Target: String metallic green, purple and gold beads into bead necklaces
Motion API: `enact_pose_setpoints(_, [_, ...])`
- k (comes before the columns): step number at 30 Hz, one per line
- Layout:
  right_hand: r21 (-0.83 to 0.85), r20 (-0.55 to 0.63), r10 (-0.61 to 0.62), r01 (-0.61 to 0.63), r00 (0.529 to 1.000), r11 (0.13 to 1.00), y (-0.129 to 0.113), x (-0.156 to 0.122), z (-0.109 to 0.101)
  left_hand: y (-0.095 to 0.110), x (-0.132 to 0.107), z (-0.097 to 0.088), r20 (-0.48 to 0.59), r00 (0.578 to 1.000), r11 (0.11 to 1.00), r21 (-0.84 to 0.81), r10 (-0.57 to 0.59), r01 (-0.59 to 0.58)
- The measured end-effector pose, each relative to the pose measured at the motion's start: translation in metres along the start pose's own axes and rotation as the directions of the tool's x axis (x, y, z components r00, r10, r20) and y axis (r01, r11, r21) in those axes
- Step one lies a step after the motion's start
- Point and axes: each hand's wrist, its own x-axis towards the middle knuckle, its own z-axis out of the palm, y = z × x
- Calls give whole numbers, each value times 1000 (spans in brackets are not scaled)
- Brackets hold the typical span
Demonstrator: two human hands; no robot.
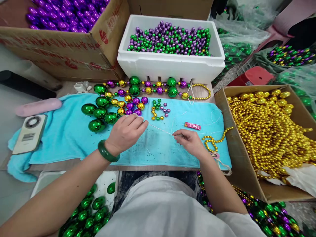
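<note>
Over a turquoise towel (69, 138) my left hand (125, 131) pinches one end of a thin needle or wire (160, 129) near a cluster of purple and gold beads (129, 105). My right hand (190, 142) pinches the other end, where white thread (212, 118) trails off. Large green balls (98, 115) lie just left of my left hand. A small group of loose green, gold and purple beads (159, 109) sits beyond the needle. A strung garland of green, purple and gold beads (153, 86) lies along the towel's far edge.
A white foam box (170, 67) of green and purple beads stands behind. A cardboard box (243, 164) of gold bead strands is at the right, a box of purple beads (61, 13) at far left. A pink lighter (192, 126), a remote-like device (29, 133) and a short gold strand (214, 140) lie on the towel.
</note>
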Motion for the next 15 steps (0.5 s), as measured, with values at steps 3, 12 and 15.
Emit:
enact_pose_setpoints(3, [68,-24,20,-18,1000,997,3,2,-1,-4,7,1,-57,998,998,-56,-15,12])
enact_pose_setpoints(12, [382,-345,127,16,930,924,-2,-1,-34,-23,11,15,-158,898,906,-183,-411,382])
enact_pose_setpoints(15, [429,-371,128,48,920,902,-2,-1,-38,-4,4,30,-81,917,910,-187,-391,371])
